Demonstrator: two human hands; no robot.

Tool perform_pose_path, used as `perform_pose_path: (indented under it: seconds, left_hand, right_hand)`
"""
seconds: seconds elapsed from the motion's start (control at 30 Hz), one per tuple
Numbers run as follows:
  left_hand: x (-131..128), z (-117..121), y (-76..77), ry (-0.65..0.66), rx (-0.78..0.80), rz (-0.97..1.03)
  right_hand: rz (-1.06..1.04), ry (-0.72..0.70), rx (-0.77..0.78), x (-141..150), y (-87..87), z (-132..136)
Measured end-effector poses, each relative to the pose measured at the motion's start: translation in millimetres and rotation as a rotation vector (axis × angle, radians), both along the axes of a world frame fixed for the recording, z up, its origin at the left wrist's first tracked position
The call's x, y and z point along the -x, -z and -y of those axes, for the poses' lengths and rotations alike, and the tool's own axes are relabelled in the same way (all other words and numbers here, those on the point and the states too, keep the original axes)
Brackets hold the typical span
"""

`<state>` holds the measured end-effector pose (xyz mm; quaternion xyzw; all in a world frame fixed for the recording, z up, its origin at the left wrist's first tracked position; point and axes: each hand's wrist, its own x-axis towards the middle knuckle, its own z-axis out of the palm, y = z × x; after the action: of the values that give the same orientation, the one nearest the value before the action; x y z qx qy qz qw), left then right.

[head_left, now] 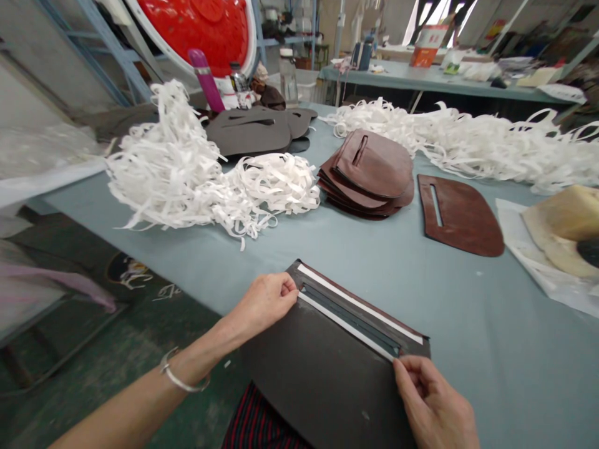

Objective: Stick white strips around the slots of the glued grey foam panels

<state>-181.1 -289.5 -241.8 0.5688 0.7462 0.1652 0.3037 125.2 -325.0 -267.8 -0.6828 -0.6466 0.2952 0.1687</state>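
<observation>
A dark leather panel lies with its black side up at the table's near edge, partly overhanging it. It has a long slot near its far edge. One white strip runs along that far edge, and a second white tape strip lies along the near side of the slot. My left hand pinches the second strip's left end, at the slot's left corner. At the other end, my right hand has thumb and fingertips closed on the strip, its other fingers curled. The fingertips partly hide both ends.
Heaps of white strips lie on the left and far right of the blue-grey table. Between them are stacked brown slotted panels, with a single brown panel beside them. A yellowish block sits at right.
</observation>
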Motion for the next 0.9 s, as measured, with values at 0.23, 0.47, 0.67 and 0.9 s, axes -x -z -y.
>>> perform_pose_path:
  seconds: [0.23,0.47,0.67,0.9]
  left_hand:
    - [-6.3,2.4,4.3,-0.016,-0.007,-0.094]
    - [-19.6,23.5,19.2,0.174,-0.436,-0.285]
    - [-15.5,45.6,31.9,0.407,-0.484,-0.480]
    - [-23.6,56.7,30.9,0.519,-0.435,-0.724]
  right_hand:
    - [0.020,-0.006,-0.010,-0.3,1.9,-2.1]
    - [-0.052,0.060,0.014,6.2,-13.5,-7.1]
    - [-0.051,0.122,0.034,7.8,-16.7,-7.0]
    - [0.018,0.126,0.043,11.7,-19.4,-10.3]
